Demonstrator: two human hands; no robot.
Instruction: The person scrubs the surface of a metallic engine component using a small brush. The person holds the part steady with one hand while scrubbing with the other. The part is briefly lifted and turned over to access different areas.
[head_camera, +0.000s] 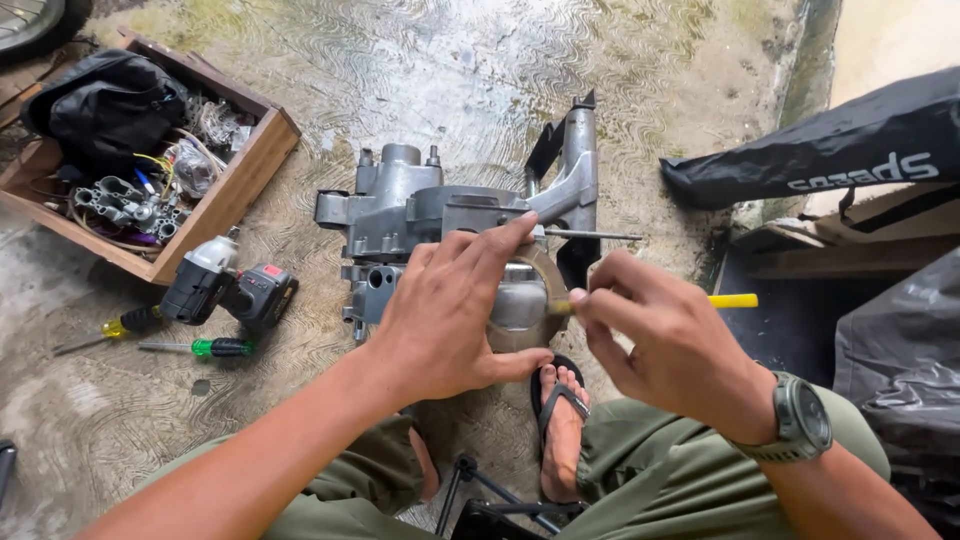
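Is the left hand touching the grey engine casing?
Touching. The head view shows the left hand spread flat over the engine casing, with its fingers lying on the metal and no gap.

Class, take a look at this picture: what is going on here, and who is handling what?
A person crouches on a concrete floor over a grey engine casing. The left hand is pressed on its round cover, while the right hand holds a yellow-handled tool with its tip at the cover's edge. A cordless drill, two screwdrivers and a wooden box of parts lie alongside.

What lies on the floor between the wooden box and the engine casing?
In the head view, a cordless drill lies between the wooden box and the engine casing.
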